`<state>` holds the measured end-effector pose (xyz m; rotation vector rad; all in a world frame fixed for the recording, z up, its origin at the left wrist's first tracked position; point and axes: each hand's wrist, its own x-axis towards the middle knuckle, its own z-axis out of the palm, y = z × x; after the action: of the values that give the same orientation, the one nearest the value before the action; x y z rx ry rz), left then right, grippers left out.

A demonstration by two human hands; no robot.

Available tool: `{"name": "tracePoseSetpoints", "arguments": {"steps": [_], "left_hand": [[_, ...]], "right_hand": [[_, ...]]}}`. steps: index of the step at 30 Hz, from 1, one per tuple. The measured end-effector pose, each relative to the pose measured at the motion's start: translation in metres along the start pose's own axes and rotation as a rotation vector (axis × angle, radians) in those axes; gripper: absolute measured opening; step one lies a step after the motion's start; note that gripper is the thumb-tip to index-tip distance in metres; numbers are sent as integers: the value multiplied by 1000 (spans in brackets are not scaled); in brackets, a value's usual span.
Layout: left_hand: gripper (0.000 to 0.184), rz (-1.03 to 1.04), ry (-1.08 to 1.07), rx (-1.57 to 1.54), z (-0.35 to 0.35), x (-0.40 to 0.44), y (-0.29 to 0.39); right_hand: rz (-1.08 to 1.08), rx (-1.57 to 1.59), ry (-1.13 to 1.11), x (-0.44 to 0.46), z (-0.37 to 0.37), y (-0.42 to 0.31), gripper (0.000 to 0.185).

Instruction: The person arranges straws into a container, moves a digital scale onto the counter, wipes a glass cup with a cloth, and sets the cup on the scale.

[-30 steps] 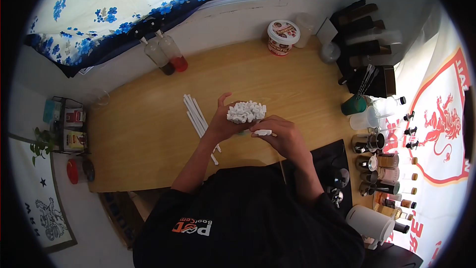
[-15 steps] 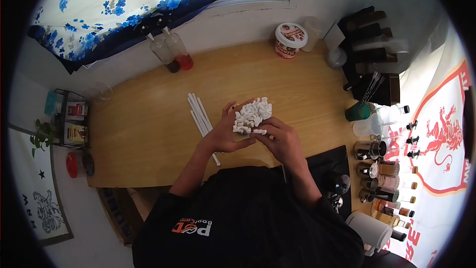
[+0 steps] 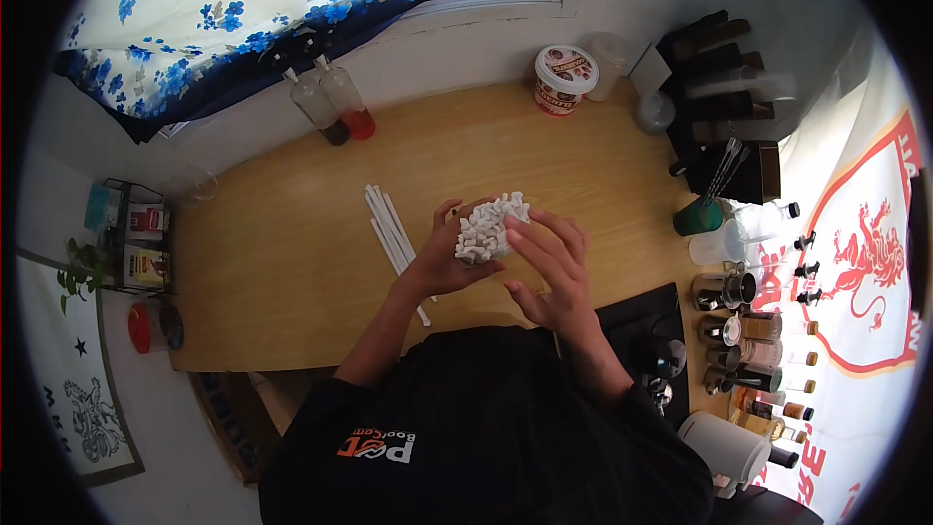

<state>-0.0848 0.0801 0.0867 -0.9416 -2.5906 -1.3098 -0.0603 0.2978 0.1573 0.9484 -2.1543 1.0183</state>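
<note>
A bundle of white paper-wrapped straws [image 3: 489, 231] stands end-on to me above the middle of the table, its twisted tips crowded together. My left hand [image 3: 442, 258] is wrapped round its left side. On the right, my right hand [image 3: 556, 277] has its fingers spread, with the fingertips at the tips of the bundle; whether they press on it I cannot tell. Several loose white straws [image 3: 394, 233] lie on the wooden table [image 3: 282, 233] to the left of my left hand, partly behind my wrist.
Two glass bottles [image 3: 340, 97] with dark and red liquid and a white tub [image 3: 564, 80] stand at the back. Along the right edge are a green cup [image 3: 698, 218], metal cups [image 3: 721, 290], several bottles and a black mat [image 3: 637, 331]. A wire rack [image 3: 141, 233] is at far left.
My right hand has let go of a straw end at the bundle's lower right; its fingers have spread and moved up to the tips. My left hand keeps its hold.
</note>
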Motion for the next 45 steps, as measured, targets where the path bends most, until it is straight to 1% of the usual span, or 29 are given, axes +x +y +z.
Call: {"name": "tracePoseSetpoints", "arguments": {"steps": [4, 6, 8, 10, 11, 13, 14, 16, 18, 20, 22, 25, 27, 29, 30, 31, 32, 33, 34, 35, 36, 37, 38, 39, 40, 41, 43, 44, 45], "left_hand": [[64, 54, -54, 152, 1, 1, -1], [64, 38, -60, 168, 1, 3, 0], [59, 6, 14, 35, 3, 3, -1], [60, -24, 33, -8, 4, 2, -2], [62, -53, 53, -49, 5, 2, -3], [61, -59, 122, -85, 6, 4, 4], [61, -66, 194, -118, 8, 5, 7], [58, -10, 264, -102, 15, 9, 11], [54, 47, 335, -81, 17, 9, 7], [45, -17, 266, 63, 21, 5, -2], [46, 26, 251, 31, 20, 2, -8], [42, 60, 232, -24, 23, 2, -14], [36, 44, 233, -40, 23, 3, -17], [60, 173, 184, 68, 22, 2, -20], [60, 164, 186, 71, 16, 3, -12], [73, 57, 184, -53, 5, 4, 6], [86, -50, 182, -177, -1, 3, 15], [86, -58, 184, -173, -1, -1, 14], [87, -2, 349, -239, -1, -6, 10], [88, 56, 514, -304, 0, -11, 6], [88, 48, 515, -300, 3, -18, -2], [74, -56, 669, -394, 8, -29, -12], [62, -164, 824, -487, 13, -40, -22], [62, -176, 828, -485, 12, -53, -31], [51, -428, 780, -404, 9, -69, -40], [42, -677, 720, -320, 6, -85, -50], [37, -730, 711, -221, 20, -129, -88], [32, -770, 697, -124, 26, -143, -96], [32, -778, 697, -126, 26, -147, -89]], "right_hand": [[-139, -170, -238, -11, 18, 17, 48], [-109, -140, -230, -15, 17, 14, 49], [-69, -109, -226, -17, 17, 11, 50], [19, -2, -48, -17, 18, 13, 61], [22, -4, -48, -15, 22, 13, 61], [370, 531, 173, -10, 34, 12, 77], [370, 530, 174, -13, 32, 15, 77], [457, 500, -353, -19, 26, 21, 89], [419, 465, -319, -21, 30, 16, 91], [387, 431, -289, -17, 33, 12, 94], [314, 380, -81, -14, 35, 10, 96], [211, 288, -248, -11, 35, 21, 101], [249, 328, -187, -10, 36, 17, 98], [285, 375, -130, -12, 40, 16, 96], [279, 489, 1, -15, 43, 18, 90], [274, 601, 134, -19, 46, 21, 83], [277, 609, 129, -23, 48, 22, 83], [359, 641, 250, -28, 50, 24, 68], [442, 670, 371, -34, 52, 28, 55], [446, 676, 370, -51, 56, 38, 55], [667, 604, 249, -75, 59, 53, 42], [885, 524, 121, -92, 61, 62, 31], [892, 529, 112, -101, 61, 63, 31], [953, 494, -37, -108, 61, 64, 25], [1008, 456, -188, -112, 61, 61, 24], [1013, 460, -198, -117, 62, 57, 24], [912, 434, -463, -119, 65, 45, 25], [915, 436, -470, -114, 68, 39, 25], [845, 469, -587, -107, 73, 33, 25]]}}
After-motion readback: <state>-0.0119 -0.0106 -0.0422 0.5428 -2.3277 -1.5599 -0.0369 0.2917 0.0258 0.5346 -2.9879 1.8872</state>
